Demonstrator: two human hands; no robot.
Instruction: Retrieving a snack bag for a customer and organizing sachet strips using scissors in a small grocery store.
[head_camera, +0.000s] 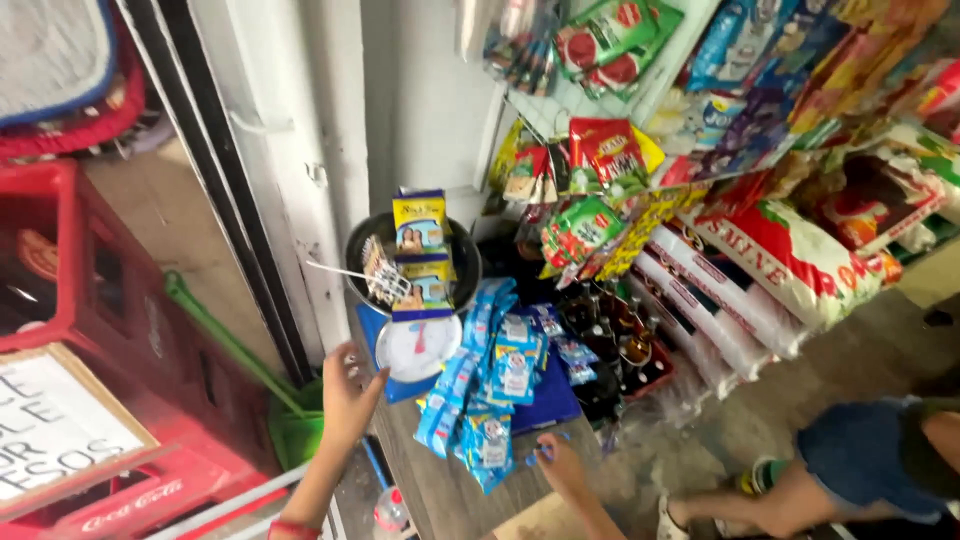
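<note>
My left hand (347, 397) is lifted with its fingers spread and holds nothing, just left of the white dial of a weighing scale (415, 347). The scale's black pan (462, 272) carries yellow-and-blue packets (420, 226) and a wire utensil (384, 280). Strips of blue sachets (492, 382) spill from the scale across a blue mat (556, 402) onto the wooden counter (440, 490). My right hand (562, 468) rests low on the counter beside the strips, its fingertips pinched on a small blue item (538, 454).
Red crates (100, 300) and a lettered board (50, 425) fill the left. A green dustpan (292, 432) leans by the white door frame. Dark bottles in a crate (625, 345), stacked sacks (770, 262) and hanging snack packets (600, 150) stand right. Another person's legs (800, 485) are bottom right.
</note>
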